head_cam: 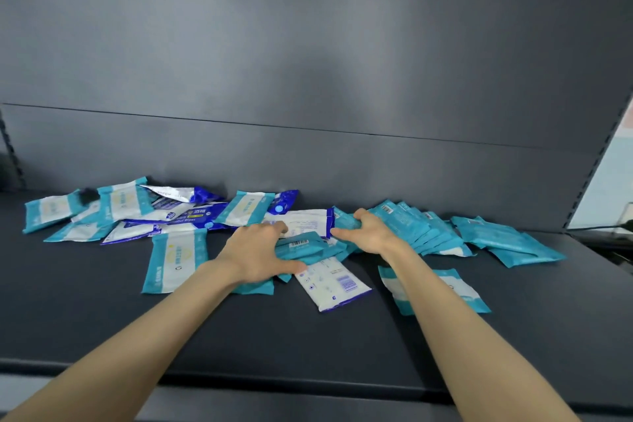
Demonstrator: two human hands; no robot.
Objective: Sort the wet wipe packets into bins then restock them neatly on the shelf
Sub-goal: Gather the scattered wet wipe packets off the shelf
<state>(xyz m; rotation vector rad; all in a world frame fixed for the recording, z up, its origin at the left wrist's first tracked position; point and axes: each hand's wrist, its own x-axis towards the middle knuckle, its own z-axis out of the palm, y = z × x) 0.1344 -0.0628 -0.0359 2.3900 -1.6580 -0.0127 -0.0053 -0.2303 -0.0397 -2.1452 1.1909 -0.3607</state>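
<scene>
Several wet wipe packets lie scattered on a dark shelf [239,336]. My left hand [260,250] grips a small stack of teal packets [301,247] at the middle, thumb at the near side and fingers over the far side. My right hand [371,231] curls its fingers over a teal packet [346,223] at the left end of a leaning row of teal packets [428,233]. A white packet with blue edges [334,284] lies flat just below the stack. Blue-and-white packets [185,214] mix with teal-and-white ones [176,262] on the left.
Two teal packets [507,243] lie at the far right, another teal-and-white packet [455,291] partly under my right forearm. The grey back panel [308,79] stands behind the pile. A slotted shelf upright [596,164] borders the right side. No bin is in view.
</scene>
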